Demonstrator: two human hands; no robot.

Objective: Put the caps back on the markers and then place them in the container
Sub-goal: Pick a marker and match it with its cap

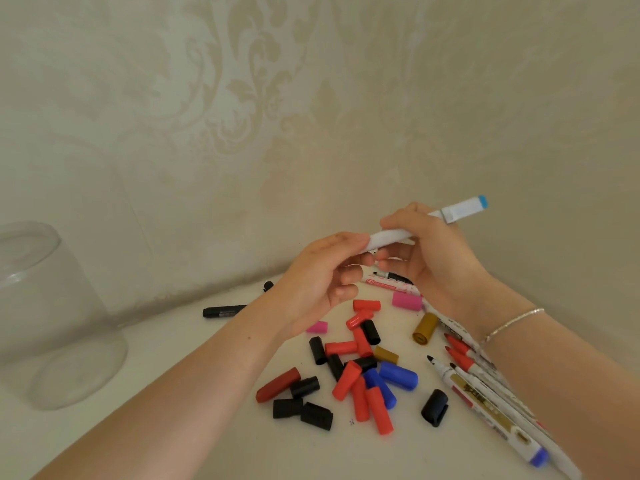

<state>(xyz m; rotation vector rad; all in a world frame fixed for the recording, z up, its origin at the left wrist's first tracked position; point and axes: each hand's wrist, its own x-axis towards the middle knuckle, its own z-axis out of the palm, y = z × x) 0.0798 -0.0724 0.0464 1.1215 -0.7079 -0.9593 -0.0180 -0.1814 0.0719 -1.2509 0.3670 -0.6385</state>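
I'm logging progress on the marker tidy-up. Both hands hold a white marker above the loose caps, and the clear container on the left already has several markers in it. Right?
Not quite. The head view shows the clear container holds no markers. The rest stands: the left hand and right hand hold a white marker above the loose caps.

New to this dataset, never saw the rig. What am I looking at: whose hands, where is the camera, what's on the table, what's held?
No robot here: a person works bare-handed, and the single picture comes from a wide-angle camera on their head, looking down. The left hand and right hand both grip one white marker with a blue end, raised above the table. Below lie loose caps in red, black, blue, pink and gold, and uncapped markers at the right. A black marker lies further back. The clear container stands at the left.
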